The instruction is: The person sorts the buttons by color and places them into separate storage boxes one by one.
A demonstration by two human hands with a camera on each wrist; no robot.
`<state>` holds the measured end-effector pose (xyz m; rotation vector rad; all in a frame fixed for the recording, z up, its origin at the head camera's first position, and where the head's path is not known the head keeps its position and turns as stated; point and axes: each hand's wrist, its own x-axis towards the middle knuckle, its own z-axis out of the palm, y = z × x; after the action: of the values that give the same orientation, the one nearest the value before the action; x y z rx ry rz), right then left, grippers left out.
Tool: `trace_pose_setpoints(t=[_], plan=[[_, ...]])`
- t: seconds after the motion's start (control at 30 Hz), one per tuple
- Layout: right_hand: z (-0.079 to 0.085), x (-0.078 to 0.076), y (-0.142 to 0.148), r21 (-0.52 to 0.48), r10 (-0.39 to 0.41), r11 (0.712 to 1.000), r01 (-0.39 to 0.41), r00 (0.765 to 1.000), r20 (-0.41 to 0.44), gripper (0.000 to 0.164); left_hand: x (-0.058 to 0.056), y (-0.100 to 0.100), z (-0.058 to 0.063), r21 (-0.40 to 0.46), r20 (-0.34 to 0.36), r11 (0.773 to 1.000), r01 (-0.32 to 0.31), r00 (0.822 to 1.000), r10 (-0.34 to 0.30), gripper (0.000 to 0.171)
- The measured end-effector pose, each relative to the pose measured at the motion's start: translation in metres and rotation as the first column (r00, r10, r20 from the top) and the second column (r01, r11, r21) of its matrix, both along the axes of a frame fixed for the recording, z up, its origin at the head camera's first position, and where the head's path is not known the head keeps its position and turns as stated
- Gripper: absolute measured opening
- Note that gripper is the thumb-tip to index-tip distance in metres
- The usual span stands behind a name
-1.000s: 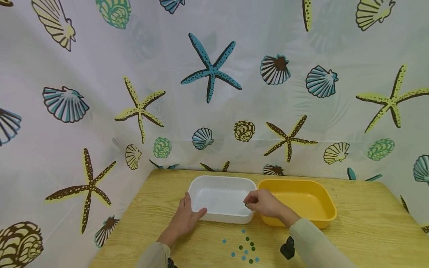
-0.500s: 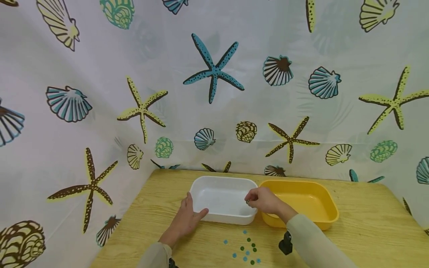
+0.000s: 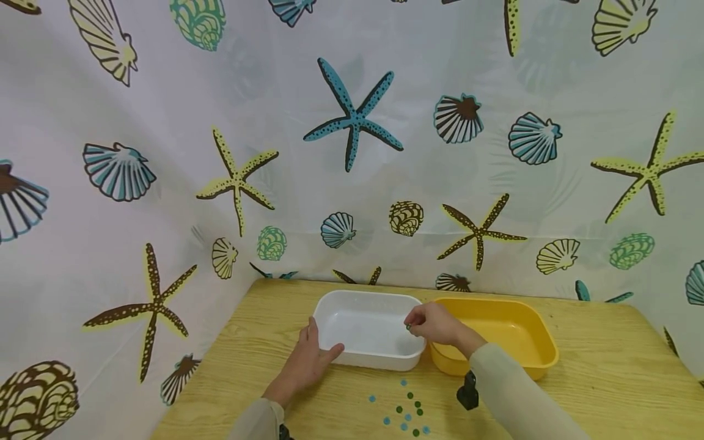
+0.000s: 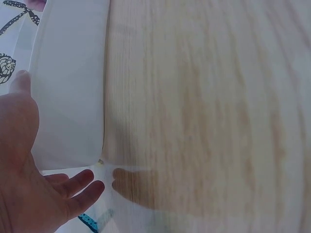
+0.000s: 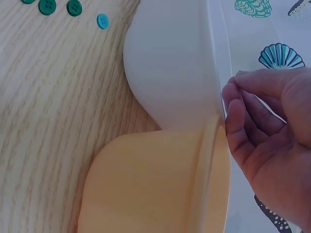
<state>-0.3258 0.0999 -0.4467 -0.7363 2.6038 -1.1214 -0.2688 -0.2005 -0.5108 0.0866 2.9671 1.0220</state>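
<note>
Right, my right hand [image 3: 437, 324] has its thumb and forefinger pressed together at the tips, pinching a small dark piece [image 3: 409, 327], of which just a speck shows, so I can't tell its exact colour. I have it at the right end of the white tub [image 3: 374, 359], close to the rim there; how high above the bottom it is, I can't tell. My other right fingers are curled in toward the palm, near where the white tub and the yellow tub [image 3: 511, 336] sit side by side.

My left hand [image 3: 305, 363] rests at the near left corner of the white tub, with thumb and fingers well apart: the thumb lies at the front rim, the fingers along the left end.

In front of the tubs, on the wood-grain desk [image 3: 605, 348], the buttons lie loosely scattered, six blue buttons [image 3: 387, 420] and five green buttons [image 3: 399, 409], mostly near the right half of the white tub. From my right wrist I see some of them lying flat, with holes in the middle.

My pale sleeves [image 3: 517, 391] reach down to both wrists, and a black device [image 3: 468, 394] sits at the right one. Behind the desk hangs a white cloth [image 3: 368, 195] printed with starfish [image 3: 354, 119] and shells [image 3: 458, 122].
</note>
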Motion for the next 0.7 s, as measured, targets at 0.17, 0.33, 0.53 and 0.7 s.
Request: trace_pose_setpoints(t=[0.17,0.33,0.53,0.7], plan=[[-0.002,-0.004,0.0,0.004,-0.01,1.0,0.01,1.0,0.002,0.012,0.001,0.0,0.001,0.0,0.002,1.0,-0.006,1.0,0.006,0.105],[-0.004,-0.008,0.0,0.01,-0.029,1.0,0.029,1.0,0.005,0.013,0.001,0.001,0.0,-0.001,0.005,1.0,-0.01,1.0,0.01,0.106],[-0.005,-0.013,-0.001,0.014,-0.051,0.999,0.051,0.999,0.008,0.013,0.0,0.001,-0.001,-0.005,-0.011,1.0,-0.006,1.0,0.006,0.105],[-0.005,-0.015,-0.004,0.026,-0.076,0.997,0.076,0.997,0.019,0.012,0.0,0.001,-0.001,-0.01,-0.02,1.0,-0.011,1.0,0.011,0.106]])
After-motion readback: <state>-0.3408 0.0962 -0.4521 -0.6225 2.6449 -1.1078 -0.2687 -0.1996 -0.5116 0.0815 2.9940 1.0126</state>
